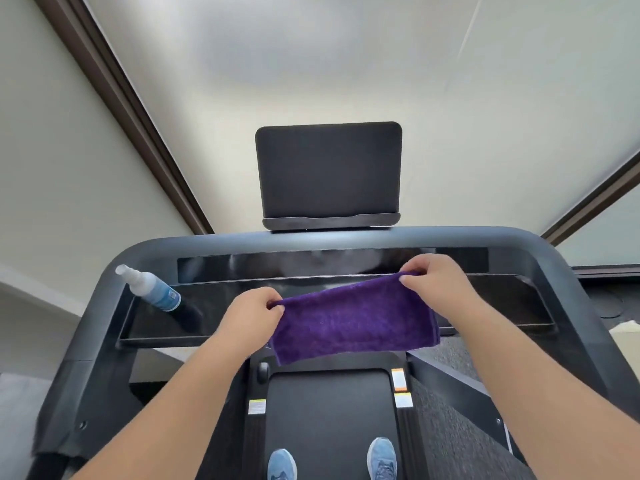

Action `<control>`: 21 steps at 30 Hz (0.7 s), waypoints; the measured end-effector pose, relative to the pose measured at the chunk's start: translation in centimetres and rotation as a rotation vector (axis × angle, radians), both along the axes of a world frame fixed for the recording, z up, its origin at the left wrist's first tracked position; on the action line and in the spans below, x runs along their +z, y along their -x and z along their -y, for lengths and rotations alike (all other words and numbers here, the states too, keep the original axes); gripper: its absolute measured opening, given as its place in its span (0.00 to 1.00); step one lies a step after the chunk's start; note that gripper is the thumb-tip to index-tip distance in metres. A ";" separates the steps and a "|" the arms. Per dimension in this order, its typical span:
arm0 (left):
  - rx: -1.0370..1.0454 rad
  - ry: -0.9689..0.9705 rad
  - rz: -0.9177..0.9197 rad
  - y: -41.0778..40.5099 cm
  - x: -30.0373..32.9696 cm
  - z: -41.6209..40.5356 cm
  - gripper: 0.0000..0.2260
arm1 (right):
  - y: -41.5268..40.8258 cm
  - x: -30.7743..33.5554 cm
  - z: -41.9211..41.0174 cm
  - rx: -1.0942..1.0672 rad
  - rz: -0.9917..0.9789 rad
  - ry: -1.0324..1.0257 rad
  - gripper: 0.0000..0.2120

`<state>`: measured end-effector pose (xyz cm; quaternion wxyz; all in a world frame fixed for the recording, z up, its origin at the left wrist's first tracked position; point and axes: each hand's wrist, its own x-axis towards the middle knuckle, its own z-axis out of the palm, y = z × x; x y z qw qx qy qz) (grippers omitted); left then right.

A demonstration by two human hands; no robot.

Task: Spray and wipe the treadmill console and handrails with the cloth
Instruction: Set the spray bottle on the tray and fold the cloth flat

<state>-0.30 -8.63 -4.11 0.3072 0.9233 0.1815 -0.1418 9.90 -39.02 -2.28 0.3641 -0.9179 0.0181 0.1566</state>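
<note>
Left hand (251,313), right hand (433,284) pinching purple cloth (353,322) taut

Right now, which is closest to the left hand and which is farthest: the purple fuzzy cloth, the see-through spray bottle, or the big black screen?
From the left hand, in the head view:
1. The purple fuzzy cloth, pinched at its left top corner by that hand.
2. The see-through spray bottle, leaning in the console tray to the left.
3. The big black screen, up above the console, farthest.
</note>
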 end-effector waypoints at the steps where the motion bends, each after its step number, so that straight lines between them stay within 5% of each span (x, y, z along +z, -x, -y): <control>1: 0.040 -0.030 0.010 -0.2 -0.6 0.4 0.06 | -0.4 -1.0 -0.4 0.018 0.006 0.055 0.10; 4: 0.092 -0.223 0.028 0.2 -1.3 1.8 0.14 | -1.1 -3.4 -0.4 0.046 0.051 0.164 0.05; 7: 0.048 -0.358 -0.003 1.0 -1.4 2.9 0.25 | -0.7 -3.9 0.2 0.041 0.048 0.211 0.14; 11: 0.061 -0.150 -0.010 1.4 -1.6 2.3 0.12 | 0.4 -3.1 0.5 0.018 -0.025 0.207 0.09; 16: 0.200 0.102 0.118 -0.6 0.9 1.9 0.08 | 0.2 -1.4 -0.2 -0.104 -0.022 -0.034 0.06; 18: 0.216 0.057 0.212 -2.1 1.6 1.8 0.06 | -0.7 -0.6 -0.9 -0.184 0.037 -0.143 0.03; 21: 0.332 -0.197 0.537 -3.2 0.9 1.6 0.05 | -1.8 -0.6 -1.6 -0.417 0.246 -0.221 0.12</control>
